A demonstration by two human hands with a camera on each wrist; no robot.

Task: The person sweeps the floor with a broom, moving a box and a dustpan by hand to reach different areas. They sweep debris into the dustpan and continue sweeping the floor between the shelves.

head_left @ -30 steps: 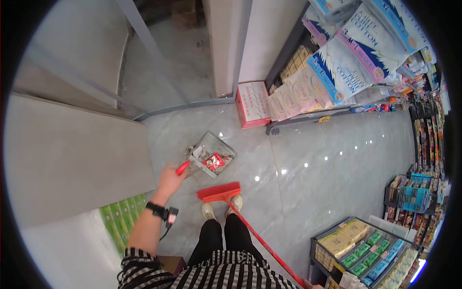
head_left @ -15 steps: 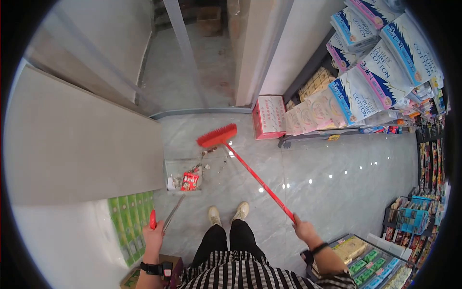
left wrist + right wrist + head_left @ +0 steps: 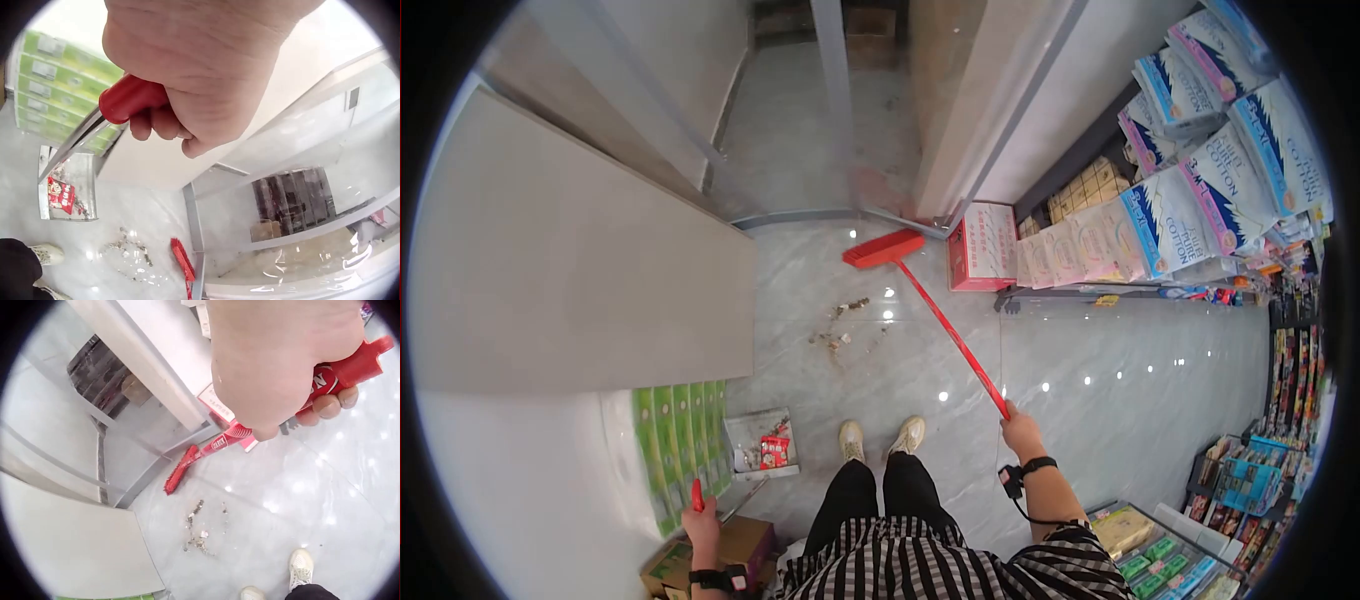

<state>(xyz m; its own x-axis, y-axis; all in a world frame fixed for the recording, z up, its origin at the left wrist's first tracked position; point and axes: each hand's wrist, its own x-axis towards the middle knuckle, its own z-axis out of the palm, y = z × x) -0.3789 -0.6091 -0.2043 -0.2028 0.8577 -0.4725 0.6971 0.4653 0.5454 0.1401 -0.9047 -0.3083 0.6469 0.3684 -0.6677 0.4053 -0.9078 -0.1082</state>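
Observation:
My left hand [image 3: 700, 525] grips the red handle [image 3: 134, 99] of a long-handled dustpan [image 3: 745, 430], which stands low at the left beside green boxes. Inside the pan lie a red packet [image 3: 774, 452] and bits of litter. With its fingers curled round the red shaft, my right hand [image 3: 1022, 435] holds a broom. Its red bristled head [image 3: 883, 249] is at the far side, close to the glass door's bottom frame. Between broom head and feet, a scatter of dirt and scraps [image 3: 838, 342] lies on the floor.
A red and white carton [image 3: 983, 247] and a shelf of cotton packs [image 3: 1160, 225] stand at the right. A grey panel [image 3: 600, 260] and green boxes [image 3: 680, 440] line the left. A brown carton [image 3: 745, 545] sits by the left leg; a goods rack [image 3: 1165, 560] is at lower right.
The dustpan has moved from mid-floor back and left, uncovering the dirt on the floor. The broom head has gone from near the feet out to the door. My right hand has come forward.

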